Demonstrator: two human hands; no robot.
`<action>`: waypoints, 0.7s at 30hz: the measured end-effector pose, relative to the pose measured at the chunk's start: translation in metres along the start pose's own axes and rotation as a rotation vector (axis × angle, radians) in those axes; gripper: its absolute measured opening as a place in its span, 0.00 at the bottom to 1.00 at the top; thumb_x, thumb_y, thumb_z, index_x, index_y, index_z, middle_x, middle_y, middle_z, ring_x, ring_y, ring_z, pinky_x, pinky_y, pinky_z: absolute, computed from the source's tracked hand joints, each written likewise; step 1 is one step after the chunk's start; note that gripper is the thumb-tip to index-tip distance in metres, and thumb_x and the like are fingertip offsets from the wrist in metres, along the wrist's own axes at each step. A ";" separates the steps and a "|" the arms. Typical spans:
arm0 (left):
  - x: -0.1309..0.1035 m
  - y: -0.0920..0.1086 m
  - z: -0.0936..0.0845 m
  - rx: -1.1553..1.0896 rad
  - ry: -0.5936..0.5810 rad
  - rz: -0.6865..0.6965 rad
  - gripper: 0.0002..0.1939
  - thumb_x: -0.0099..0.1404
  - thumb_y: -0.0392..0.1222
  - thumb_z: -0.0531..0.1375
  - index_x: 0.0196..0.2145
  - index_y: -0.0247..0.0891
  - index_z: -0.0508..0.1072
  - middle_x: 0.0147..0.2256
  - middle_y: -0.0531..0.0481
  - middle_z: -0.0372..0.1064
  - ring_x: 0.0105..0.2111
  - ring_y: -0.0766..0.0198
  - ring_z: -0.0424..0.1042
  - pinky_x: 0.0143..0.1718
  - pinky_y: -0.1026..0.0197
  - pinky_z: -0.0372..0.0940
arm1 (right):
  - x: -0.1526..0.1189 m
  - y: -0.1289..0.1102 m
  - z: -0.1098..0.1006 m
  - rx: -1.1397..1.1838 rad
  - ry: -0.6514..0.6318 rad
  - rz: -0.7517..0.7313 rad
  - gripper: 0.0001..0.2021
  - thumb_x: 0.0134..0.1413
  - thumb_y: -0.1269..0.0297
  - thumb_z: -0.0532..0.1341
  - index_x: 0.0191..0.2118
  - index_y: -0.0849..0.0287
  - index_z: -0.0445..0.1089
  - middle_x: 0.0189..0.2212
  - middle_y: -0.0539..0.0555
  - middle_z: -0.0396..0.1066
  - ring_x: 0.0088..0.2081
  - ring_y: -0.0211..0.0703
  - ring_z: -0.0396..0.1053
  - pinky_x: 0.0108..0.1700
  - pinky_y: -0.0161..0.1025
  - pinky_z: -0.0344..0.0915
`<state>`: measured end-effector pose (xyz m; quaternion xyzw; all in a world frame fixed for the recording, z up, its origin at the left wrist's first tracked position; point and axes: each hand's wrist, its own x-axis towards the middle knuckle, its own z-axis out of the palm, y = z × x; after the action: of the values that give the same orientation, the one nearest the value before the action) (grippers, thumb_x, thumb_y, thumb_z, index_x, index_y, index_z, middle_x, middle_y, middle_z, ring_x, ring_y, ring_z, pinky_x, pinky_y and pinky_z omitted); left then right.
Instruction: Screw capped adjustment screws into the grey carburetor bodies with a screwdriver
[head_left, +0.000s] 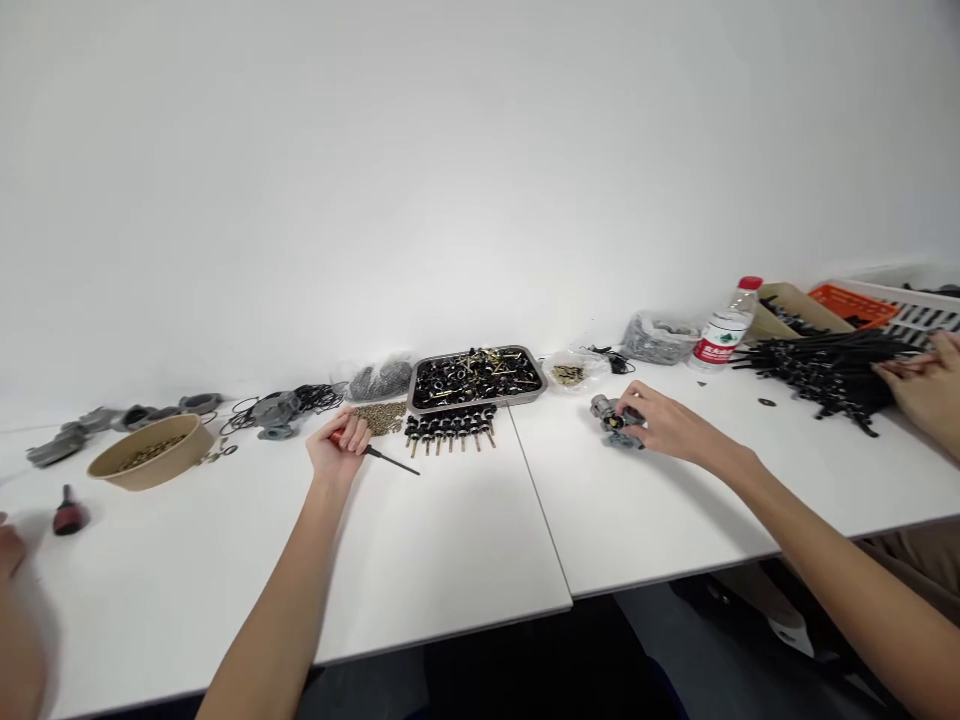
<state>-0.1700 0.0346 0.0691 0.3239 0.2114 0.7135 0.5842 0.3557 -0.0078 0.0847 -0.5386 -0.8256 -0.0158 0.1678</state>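
Note:
My left hand [337,450] is closed around the red handle of a screwdriver [394,462], whose dark shaft points to the right just above the white table. Off to the right, my right hand [658,424] has its fingers on a grey plastic fitting [604,412] with a brassy bit inside; the fingers cover part of it. Between the hands lies a row of small black-and-brass stems [450,428], in front of a metal tray [439,408] heaped with similar parts. Small brass pieces [382,416] are spread beside my left hand.
A beige bowl [184,458] of brass pieces, grey fittings [276,412] and another screwdriver [67,512] are on the left. A water bottle [724,330], black tubes [817,375] and a co-worker's hand [926,385] are on the right. Another person's hand [9,548] shows at far left.

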 end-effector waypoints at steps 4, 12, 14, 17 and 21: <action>0.001 0.000 -0.002 0.022 0.026 -0.001 0.06 0.53 0.28 0.57 0.29 0.32 0.73 0.11 0.56 0.45 0.13 0.70 0.46 0.14 0.65 0.43 | -0.020 0.067 0.000 -0.086 0.063 0.107 0.07 0.55 0.63 0.59 0.41 0.55 0.66 0.43 0.57 0.66 0.30 0.43 0.67 0.32 0.40 0.61; 0.003 0.003 -0.007 0.037 0.020 0.008 0.06 0.51 0.29 0.58 0.29 0.33 0.72 0.12 0.56 0.46 0.14 0.70 0.47 0.15 0.65 0.44 | -0.049 0.167 -0.006 -0.145 0.120 0.222 0.07 0.49 0.65 0.60 0.37 0.56 0.67 0.41 0.61 0.68 0.41 0.57 0.69 0.38 0.47 0.65; 0.003 0.003 -0.007 0.041 0.023 0.012 0.06 0.51 0.29 0.58 0.29 0.33 0.72 0.12 0.56 0.46 0.14 0.69 0.47 0.15 0.65 0.44 | -0.051 0.183 -0.004 -0.155 0.154 0.247 0.06 0.48 0.65 0.60 0.36 0.55 0.67 0.41 0.62 0.68 0.42 0.58 0.69 0.41 0.49 0.65; 0.004 0.003 -0.007 0.040 0.015 0.015 0.06 0.51 0.28 0.57 0.29 0.33 0.72 0.12 0.56 0.46 0.14 0.69 0.46 0.15 0.65 0.44 | -0.052 0.199 0.004 -0.174 0.213 0.276 0.07 0.50 0.64 0.57 0.37 0.54 0.67 0.43 0.64 0.67 0.44 0.61 0.67 0.47 0.54 0.64; 0.002 0.003 -0.005 0.030 0.025 0.024 0.06 0.52 0.28 0.56 0.28 0.33 0.70 0.12 0.56 0.45 0.14 0.70 0.47 0.15 0.65 0.46 | -0.053 0.200 0.012 -0.191 0.251 0.309 0.07 0.51 0.65 0.57 0.37 0.54 0.69 0.45 0.64 0.68 0.46 0.62 0.66 0.51 0.55 0.61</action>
<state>-0.1755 0.0367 0.0679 0.3263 0.2254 0.7211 0.5682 0.5510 0.0316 0.0264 -0.6660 -0.7005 -0.1348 0.2182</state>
